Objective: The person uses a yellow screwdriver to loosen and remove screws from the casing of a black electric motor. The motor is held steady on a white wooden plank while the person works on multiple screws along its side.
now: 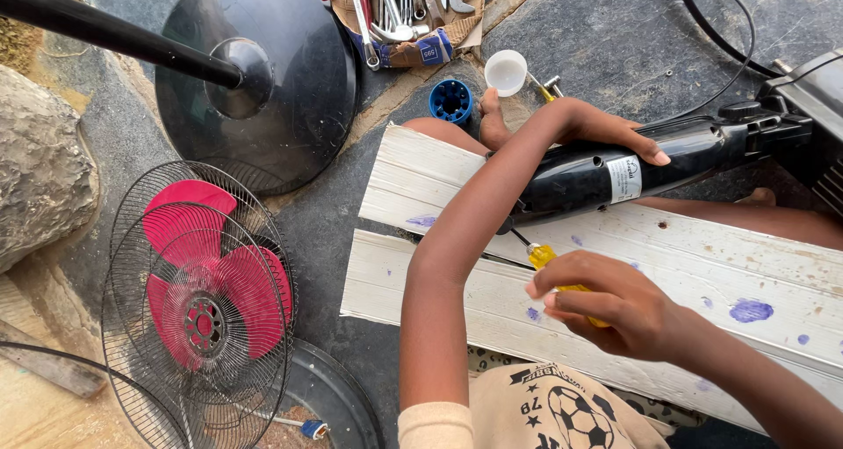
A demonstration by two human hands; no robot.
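Pinching a yellow-handled screwdriver (562,278) in right hand (623,313), tip aimed at black fan housing (632,170) just above. Steadying that housing with left hand (597,126), fingers draped flat over it, white planks (702,282) beneath both.

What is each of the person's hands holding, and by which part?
The left hand grips the black fan body over its top, near the middle. The right hand holds a yellow-handled screwdriver by its handle.

A glossy black plastic motor housing (606,172) lies lengthwise across the white wooden planks' (702,265) far edge; a yellow-handled screwdriver (549,265) points into it.
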